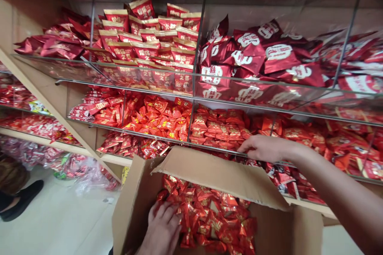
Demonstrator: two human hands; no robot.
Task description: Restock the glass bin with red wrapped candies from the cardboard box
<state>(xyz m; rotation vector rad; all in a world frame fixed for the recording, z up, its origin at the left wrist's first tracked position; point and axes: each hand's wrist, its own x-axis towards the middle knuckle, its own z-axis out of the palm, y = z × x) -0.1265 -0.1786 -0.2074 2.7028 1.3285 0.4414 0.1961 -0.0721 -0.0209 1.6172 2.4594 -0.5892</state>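
The upper shelf [119, 88] carries dark red packets [62, 46] at the left, gold-edged packets [146, 50] beside them, and white-labelled packets [278, 52] farther right. On the middle shelf [149, 134] below it, small red sweets [220, 126] lie heaped in a long row. A black shoe [24, 202] stands on the pale, shiny floor [67, 219] at the far left.

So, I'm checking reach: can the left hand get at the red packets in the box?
Likely yes: the left hand is at the red-wrapped packets inside the cardboard box, and the far flap leaves its way free.

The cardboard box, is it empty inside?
No, red packets lie inside the cardboard box, beside the left hand.
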